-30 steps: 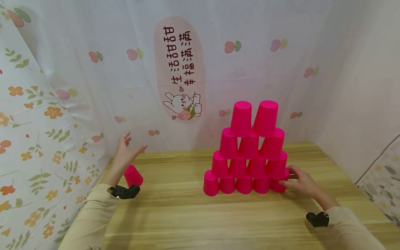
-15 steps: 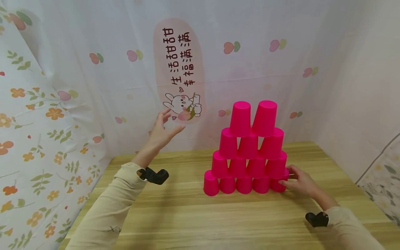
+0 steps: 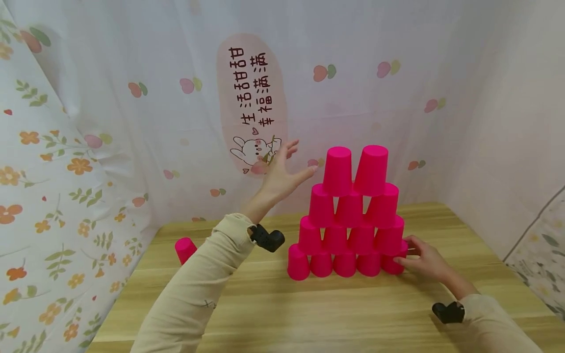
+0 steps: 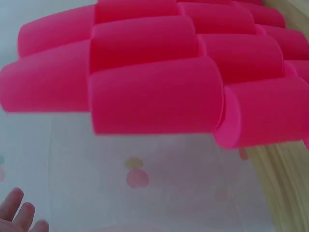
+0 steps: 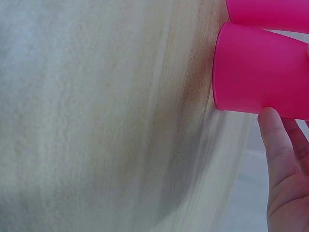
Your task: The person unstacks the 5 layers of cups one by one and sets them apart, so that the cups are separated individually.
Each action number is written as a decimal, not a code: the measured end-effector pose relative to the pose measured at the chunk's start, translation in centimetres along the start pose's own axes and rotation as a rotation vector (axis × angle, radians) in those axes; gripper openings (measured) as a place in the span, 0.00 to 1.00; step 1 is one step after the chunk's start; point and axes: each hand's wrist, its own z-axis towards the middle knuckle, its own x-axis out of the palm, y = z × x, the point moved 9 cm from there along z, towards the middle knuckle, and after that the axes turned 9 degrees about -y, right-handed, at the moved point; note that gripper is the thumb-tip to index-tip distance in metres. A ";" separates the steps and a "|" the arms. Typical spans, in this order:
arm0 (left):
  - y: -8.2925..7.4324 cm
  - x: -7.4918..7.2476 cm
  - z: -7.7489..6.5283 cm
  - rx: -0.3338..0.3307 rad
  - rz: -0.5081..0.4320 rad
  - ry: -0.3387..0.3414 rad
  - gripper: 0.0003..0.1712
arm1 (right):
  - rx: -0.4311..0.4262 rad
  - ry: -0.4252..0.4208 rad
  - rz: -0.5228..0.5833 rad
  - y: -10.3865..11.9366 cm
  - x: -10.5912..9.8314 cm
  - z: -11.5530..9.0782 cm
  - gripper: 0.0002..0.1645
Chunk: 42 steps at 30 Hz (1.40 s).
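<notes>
Bright pink cups, all upside down, form a pyramid of several rows on the wooden table, with two cups side by side at the top. My left hand hovers left of the upper rows, thumb and fingers spread and holding nothing; some of its fingertips show low in the left wrist view. At the bottom right corner, my right hand holds the end cup between thumb and fingers. Another pink cup stands alone at the left, partly hidden by the left sleeve.
The wooden table runs back to a white printed curtain close behind the pyramid. More curtain hangs on the right, and a flowered cloth on the left. Each wrist wears a black camera mount.
My left hand has swept right and up, from above the lone cup to beside the pyramid's upper rows, still empty. My right hand stays at the corner cup, and the pyramid keeps its shape.
</notes>
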 end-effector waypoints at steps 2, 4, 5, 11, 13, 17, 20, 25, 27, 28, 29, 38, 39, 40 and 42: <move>-0.2 1.3 -0.1 0.005 0.018 0.003 0.40 | 0.008 0.005 0.007 0.0 0.1 -0.1 0.24; -0.4 2.5 -0.3 0.001 0.015 0.009 0.40 | 0.014 0.006 0.009 0.0 0.1 -0.2 0.24; -0.5 3.0 -0.3 -0.002 0.001 0.012 0.40 | 0.020 0.004 0.012 -0.1 0.1 -0.2 0.24; -1.2 5.4 -0.5 -0.006 -0.073 0.021 0.40 | 0.037 0.016 0.002 -0.3 0.3 -0.2 0.25; -1.2 5.9 -0.7 -0.003 -0.063 0.015 0.39 | 0.044 0.019 -0.005 -0.3 0.3 -0.1 0.25; -0.8 6.4 -1.0 -0.003 -0.049 -0.007 0.39 | 0.038 0.017 -0.001 -0.3 0.4 0.0 0.25; -0.5 6.6 -1.1 -0.003 -0.066 -0.019 0.38 | 0.028 0.011 0.011 -0.1 0.4 0.0 0.25; -0.3 6.6 -1.3 0.007 -0.096 -0.022 0.38 | 0.037 0.021 0.029 0.0 0.6 -0.2 0.25; -0.2 6.5 -1.3 0.010 -0.102 -0.028 0.38 | 0.044 0.028 0.034 0.0 0.7 -0.2 0.25; -0.2 6.4 -1.4 0.013 -0.106 -0.034 0.38 | 0.048 0.029 0.034 0.0 0.8 -0.2 0.25; -0.2 6.3 -1.4 0.018 -0.110 -0.041 0.38 | 0.051 0.029 0.032 0.0 0.8 -0.2 0.25; -0.5 4.8 -1.8 0.115 -0.189 -0.111 0.36 | 0.021 0.013 0.010 0.1 0.4 -0.1 0.25; -0.5 4.5 -1.8 0.127 -0.194 -0.118 0.36 | 0.022 0.014 0.010 0.1 0.4 -0.1 0.25; -0.6 4.1 -1.8 0.136 -0.200 -0.123 0.36 | 0.024 0.015 0.009 0.1 0.4 -0.1 0.25; -0.8 3.3 -1.8 0.154 -0.208 -0.128 0.36 | 0.032 0.012 0.008 0.1 0.2 -0.2 0.25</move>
